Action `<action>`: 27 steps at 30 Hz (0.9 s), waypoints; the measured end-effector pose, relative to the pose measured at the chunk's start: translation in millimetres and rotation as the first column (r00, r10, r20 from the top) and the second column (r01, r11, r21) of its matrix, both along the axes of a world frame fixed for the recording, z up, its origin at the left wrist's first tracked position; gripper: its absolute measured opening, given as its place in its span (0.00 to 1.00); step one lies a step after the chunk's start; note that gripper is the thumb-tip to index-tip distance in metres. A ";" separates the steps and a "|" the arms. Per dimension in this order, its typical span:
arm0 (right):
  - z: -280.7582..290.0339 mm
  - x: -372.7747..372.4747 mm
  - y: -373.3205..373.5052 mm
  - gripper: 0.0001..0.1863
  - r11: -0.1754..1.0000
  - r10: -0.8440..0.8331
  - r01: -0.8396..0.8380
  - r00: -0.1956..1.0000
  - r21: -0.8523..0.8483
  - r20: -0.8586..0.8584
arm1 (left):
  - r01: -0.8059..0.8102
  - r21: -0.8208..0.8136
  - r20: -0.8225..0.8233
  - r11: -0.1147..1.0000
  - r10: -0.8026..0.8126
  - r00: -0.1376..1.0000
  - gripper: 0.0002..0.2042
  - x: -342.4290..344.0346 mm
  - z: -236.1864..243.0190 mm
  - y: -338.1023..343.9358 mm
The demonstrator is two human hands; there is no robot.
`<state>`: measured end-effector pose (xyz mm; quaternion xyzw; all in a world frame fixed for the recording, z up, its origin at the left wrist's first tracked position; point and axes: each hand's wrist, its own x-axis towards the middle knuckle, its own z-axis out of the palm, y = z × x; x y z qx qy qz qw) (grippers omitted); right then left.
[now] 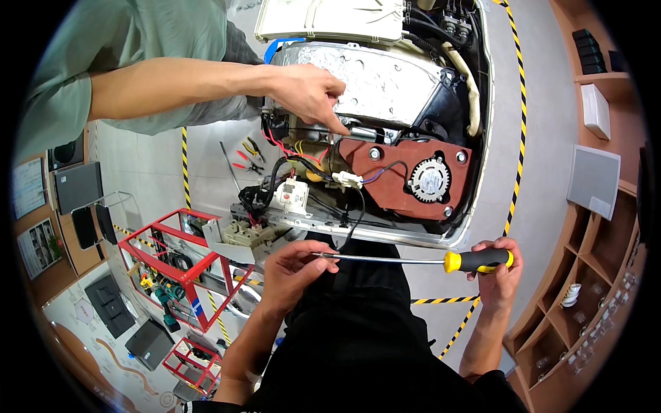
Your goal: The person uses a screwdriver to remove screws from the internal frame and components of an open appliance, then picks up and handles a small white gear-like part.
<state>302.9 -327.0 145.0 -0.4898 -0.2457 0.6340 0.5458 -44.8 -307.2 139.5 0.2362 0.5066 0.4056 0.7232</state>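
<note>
A long screwdriver (475, 261) with a yellow-and-black handle lies level across the front of my body. My right hand (504, 279) holds it by the handle end, fingers closed. At the tip of the shaft, my left hand (292, 272) pinches with thumb and fingers; anything small between them is hidden. Just beyond stands an opened appliance (475, 172). Inside it are a brownish-red plate (385, 179) with a round white motor and bolts, and a foil-covered housing (379, 79). Another person's hand (310, 93) points at metal parts between these two.
A white connector block (292, 196) and loose wires sit at the appliance's left edge. Pliers (253, 148) lie on the floor farther left. A red-framed cart (193, 275) with tools stands at left. Wooden shelves (592, 275) line the right side. Striped tape (520, 103) marks the floor.
</note>
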 end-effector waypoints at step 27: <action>-2.3 2.7 -8.0 0.24 0.991 -0.124 0.124 0.992 0.044 0.010 | -0.143 -0.079 0.338 0.987 0.162 0.927 0.15 27.1 -8.3 14.9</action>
